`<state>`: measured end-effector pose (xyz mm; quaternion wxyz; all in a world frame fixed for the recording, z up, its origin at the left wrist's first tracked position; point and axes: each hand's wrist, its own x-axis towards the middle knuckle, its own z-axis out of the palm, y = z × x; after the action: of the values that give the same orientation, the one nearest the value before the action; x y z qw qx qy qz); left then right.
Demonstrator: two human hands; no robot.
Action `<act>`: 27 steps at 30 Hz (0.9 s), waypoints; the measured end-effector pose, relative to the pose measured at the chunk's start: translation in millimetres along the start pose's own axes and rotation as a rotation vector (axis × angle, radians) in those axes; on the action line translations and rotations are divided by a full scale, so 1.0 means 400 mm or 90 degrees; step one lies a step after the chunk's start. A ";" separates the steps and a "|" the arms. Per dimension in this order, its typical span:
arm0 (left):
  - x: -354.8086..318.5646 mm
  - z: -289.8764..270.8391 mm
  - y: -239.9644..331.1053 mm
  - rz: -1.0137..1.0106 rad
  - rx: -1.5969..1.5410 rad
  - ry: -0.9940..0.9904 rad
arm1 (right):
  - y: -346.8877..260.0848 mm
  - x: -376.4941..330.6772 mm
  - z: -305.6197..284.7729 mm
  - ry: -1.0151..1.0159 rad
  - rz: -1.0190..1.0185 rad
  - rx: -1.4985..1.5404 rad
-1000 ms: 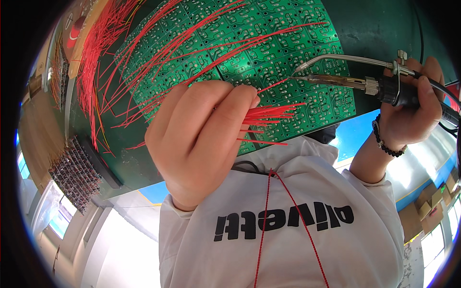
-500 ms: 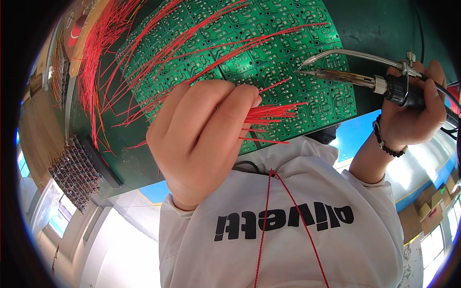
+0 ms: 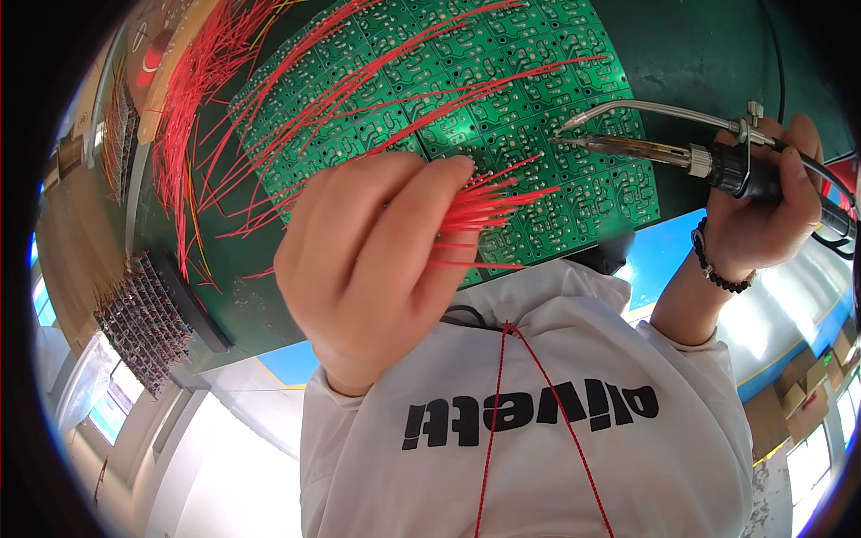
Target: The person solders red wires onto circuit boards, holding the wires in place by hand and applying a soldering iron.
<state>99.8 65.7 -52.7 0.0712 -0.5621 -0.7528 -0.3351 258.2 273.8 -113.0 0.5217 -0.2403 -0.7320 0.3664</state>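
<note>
My left hand [image 3: 359, 260] is closed around a bundle of red wires [image 3: 493, 211], whose ends fan out to the right from between the fingers. It hovers over the near part of a large green circuit board panel [image 3: 592, 211], dotted with solder joints. In my right hand [image 3: 776, 206] is a soldering iron [image 3: 735, 169] with a black handle. A curved metal tube [image 3: 646, 106] is clamped along it. The iron's tip and the tube's end come together at the panel's right part; whether the tip touches is unclear. Long red wires [image 3: 430, 117] lie across the panel.
A thick heap of red wires [image 3: 184, 125] lies left of the panel on the dark green tabletop [image 3: 682, 54]. Stacked small circuit boards [image 3: 143, 323] stand at the left edge. A black cable [image 3: 778, 63] runs at the far right, and cardboard boxes [image 3: 794, 394] sit beyond the table.
The fingers of my left hand have shifted, and more of the red bundle shows. Its wire ends moved slightly left. The iron in my right hand has moved slightly left.
</note>
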 end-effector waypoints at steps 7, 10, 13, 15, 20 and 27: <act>-0.038 -0.092 0.016 -0.080 -0.088 0.248 | -0.033 0.007 0.025 0.054 0.191 0.209; -0.060 -0.124 0.012 -0.065 -0.147 0.424 | -0.045 0.013 0.029 0.051 0.172 0.218; -0.055 -0.101 0.023 -0.098 -0.174 0.393 | -0.062 0.023 0.025 0.015 0.214 0.311; -0.056 -0.107 0.018 -0.070 -0.246 0.276 | -0.068 0.031 0.021 -0.009 0.241 0.372; -0.028 -0.050 0.024 0.014 -0.174 0.053 | -0.061 0.014 0.030 0.059 0.234 0.285; 0.007 0.030 0.026 -0.062 -0.099 -0.008 | -0.042 0.008 0.005 -0.021 0.268 0.192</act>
<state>111.4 76.5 -56.3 0.0062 -0.5304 -0.7514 -0.3924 255.9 265.3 -98.4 0.4520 -0.3011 -0.6114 0.5755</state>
